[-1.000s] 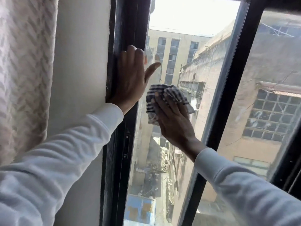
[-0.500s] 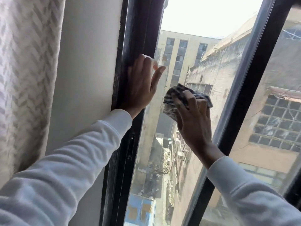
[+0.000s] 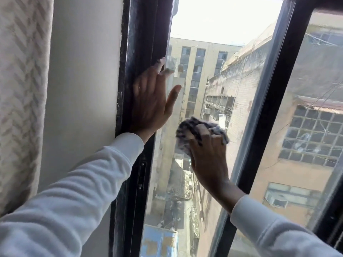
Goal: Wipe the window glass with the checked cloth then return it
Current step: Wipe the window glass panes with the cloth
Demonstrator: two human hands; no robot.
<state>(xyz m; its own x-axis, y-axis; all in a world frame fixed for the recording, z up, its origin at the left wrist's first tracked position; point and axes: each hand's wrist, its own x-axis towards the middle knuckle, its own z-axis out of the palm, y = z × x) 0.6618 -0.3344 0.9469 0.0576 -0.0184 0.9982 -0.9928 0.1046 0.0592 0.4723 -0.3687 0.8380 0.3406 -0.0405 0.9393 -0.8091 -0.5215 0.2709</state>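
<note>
The checked cloth (image 3: 187, 129), dark and white, is bunched up under my right hand (image 3: 207, 156), which presses it flat against the window glass (image 3: 213, 43) near the pane's middle. Only the cloth's top and left edges show past my fingers. My left hand (image 3: 150, 101) lies flat and empty on the black left frame (image 3: 141, 34), fingers spread upward, thumb out over the glass, a hand's width up and left of the cloth. Both arms wear white sleeves.
A black vertical bar (image 3: 272, 93) bounds the pane on the right, with a second pane (image 3: 315, 127) beyond it. A white wall (image 3: 83, 71) and a patterned curtain (image 3: 20, 89) stand to the left. Buildings and a street show far below outside.
My right hand has slid the cloth downward on the glass, after moving it right. My left hand stays on the frame, with its thumb spread further out.
</note>
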